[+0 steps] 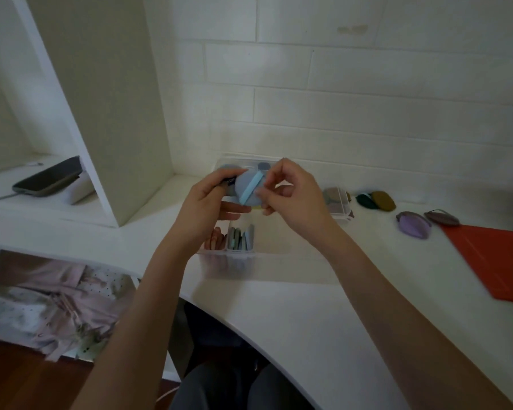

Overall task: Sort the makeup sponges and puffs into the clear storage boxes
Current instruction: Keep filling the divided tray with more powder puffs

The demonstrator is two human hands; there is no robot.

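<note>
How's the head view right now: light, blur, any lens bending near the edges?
Head view: dim and soft all over; the wide lens bows the wall tiles and the desk edge. The blue puff between left hand and right hand reads clearly; the loose puffs to the right smear slightly.

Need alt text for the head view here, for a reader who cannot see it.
Both hands hold a round blue puff with a light blue strap above a clear divided storage box on a white desk. The left hand grips it; the right hand pinches its edge. More puffs lie to the right.
</note>
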